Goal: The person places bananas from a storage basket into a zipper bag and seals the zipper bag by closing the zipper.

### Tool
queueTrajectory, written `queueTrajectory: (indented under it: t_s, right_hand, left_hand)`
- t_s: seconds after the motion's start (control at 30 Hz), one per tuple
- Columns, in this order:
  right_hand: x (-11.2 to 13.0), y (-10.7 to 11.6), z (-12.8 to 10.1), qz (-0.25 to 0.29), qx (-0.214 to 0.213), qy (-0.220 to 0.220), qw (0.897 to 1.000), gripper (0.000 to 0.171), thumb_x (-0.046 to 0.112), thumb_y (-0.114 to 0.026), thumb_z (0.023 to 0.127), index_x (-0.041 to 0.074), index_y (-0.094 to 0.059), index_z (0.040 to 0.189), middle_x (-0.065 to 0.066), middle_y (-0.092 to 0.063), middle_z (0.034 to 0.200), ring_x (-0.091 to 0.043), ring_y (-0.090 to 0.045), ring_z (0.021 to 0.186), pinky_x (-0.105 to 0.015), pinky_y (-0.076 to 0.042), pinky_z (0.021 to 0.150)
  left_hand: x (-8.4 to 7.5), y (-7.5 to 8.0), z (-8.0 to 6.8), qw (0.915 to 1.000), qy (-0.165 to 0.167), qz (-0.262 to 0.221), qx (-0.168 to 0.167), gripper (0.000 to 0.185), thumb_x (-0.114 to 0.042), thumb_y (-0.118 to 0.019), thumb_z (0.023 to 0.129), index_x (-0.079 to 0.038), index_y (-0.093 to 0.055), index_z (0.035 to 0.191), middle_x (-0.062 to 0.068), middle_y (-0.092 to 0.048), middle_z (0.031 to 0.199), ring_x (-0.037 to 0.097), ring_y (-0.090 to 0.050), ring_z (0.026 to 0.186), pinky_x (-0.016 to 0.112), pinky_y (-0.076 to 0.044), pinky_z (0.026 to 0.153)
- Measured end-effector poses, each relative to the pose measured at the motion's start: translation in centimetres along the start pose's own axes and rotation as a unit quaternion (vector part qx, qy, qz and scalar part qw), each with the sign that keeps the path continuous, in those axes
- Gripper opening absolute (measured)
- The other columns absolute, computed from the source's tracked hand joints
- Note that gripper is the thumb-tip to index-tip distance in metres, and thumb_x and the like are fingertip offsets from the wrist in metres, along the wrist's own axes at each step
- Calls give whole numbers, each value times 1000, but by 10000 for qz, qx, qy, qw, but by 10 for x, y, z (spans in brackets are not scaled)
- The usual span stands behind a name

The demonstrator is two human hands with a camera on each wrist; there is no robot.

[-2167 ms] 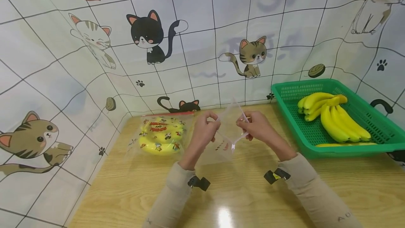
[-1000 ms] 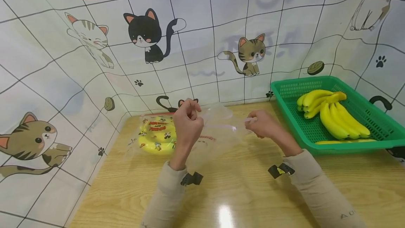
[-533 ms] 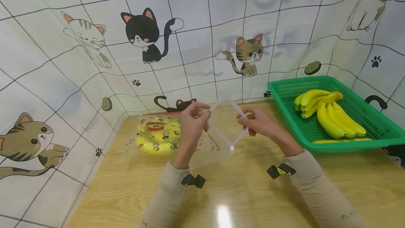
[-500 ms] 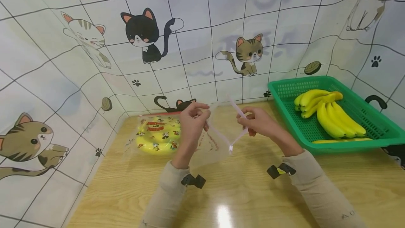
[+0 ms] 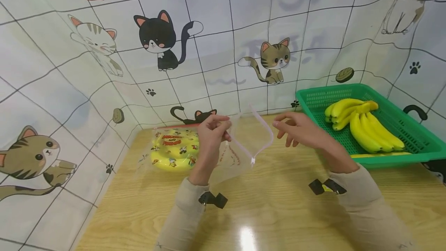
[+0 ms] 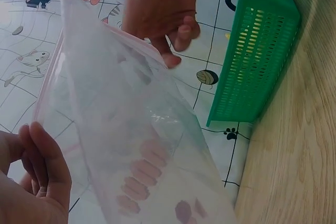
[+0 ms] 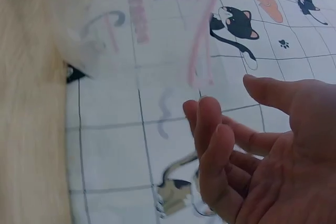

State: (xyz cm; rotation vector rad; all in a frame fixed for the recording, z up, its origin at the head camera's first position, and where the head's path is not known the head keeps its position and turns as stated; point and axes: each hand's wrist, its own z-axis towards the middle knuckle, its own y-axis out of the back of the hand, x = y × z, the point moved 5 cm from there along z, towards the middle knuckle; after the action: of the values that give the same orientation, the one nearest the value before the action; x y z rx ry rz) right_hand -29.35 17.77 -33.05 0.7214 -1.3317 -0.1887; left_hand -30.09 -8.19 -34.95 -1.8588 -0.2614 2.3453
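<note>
Now my left hand [image 5: 211, 134] pinches the clear zip bag's [image 5: 240, 148] rim, holding it up over the desk [image 5: 278, 212], while my right hand [image 5: 299, 131] hangs beside it, fingers loose, touching nothing

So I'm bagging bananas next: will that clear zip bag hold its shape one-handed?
Probably not. The clear zip bag sags and creases below the left hand, so it looks floppy and light. Its mouth gapes now, but may collapse with the right hand off.

Light wooden counter [image 5: 278, 220], green perforated plastic basket [image 5: 414, 134] at its right holding a bunch of yellow bananas [image 5: 366, 127], sealed printed plastic bag of bananas [image 5: 174, 150] at back left, cartoon-cat tiled wall covering [image 5: 216, 30] behind
</note>
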Motion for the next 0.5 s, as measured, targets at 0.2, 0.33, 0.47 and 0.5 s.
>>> queueTrajectory:
  t_s: [0.2,0.33,0.47,0.5]
  right_hand:
    - [9,53,-7,-1153,-379,-93,9926,40,39,-55,107,6,-59,130,-12,-74,97,-21,-69,66,-36,-58,59]
    - [1,95,-2,-2156,-523,-156,9750,41,36,-55,107,4,-59,132,-18,-75,103,-20,-70,67,-37,-56,60]
    - [-21,136,7,-3398,-540,-103,9389,36,27,-54,107,0,-59,130,-29,-72,114,-32,-72,84,-50,-57,74]
    - [-28,145,10,-3666,-503,-112,9290,34,24,-54,106,-1,-59,129,-30,-71,115,-35,-72,88,-53,-56,75]
  left_hand:
    - [-2,0,-1,9998,-15,-153,112,19,0,-68,94,8,-66,111,-1,-57,67,9,-60,50,24,-58,55]
    - [-1,1,-2,9996,37,-221,178,24,1,-66,95,11,-62,116,0,-57,69,10,-62,52,27,-60,58]
    - [-2,2,-2,9996,-21,-224,159,23,1,-65,95,9,-62,116,0,-57,70,10,-62,53,27,-60,58]
    - [-2,3,-2,9996,-23,-232,129,21,2,-65,94,8,-62,114,0,-58,70,10,-61,53,27,-60,58]
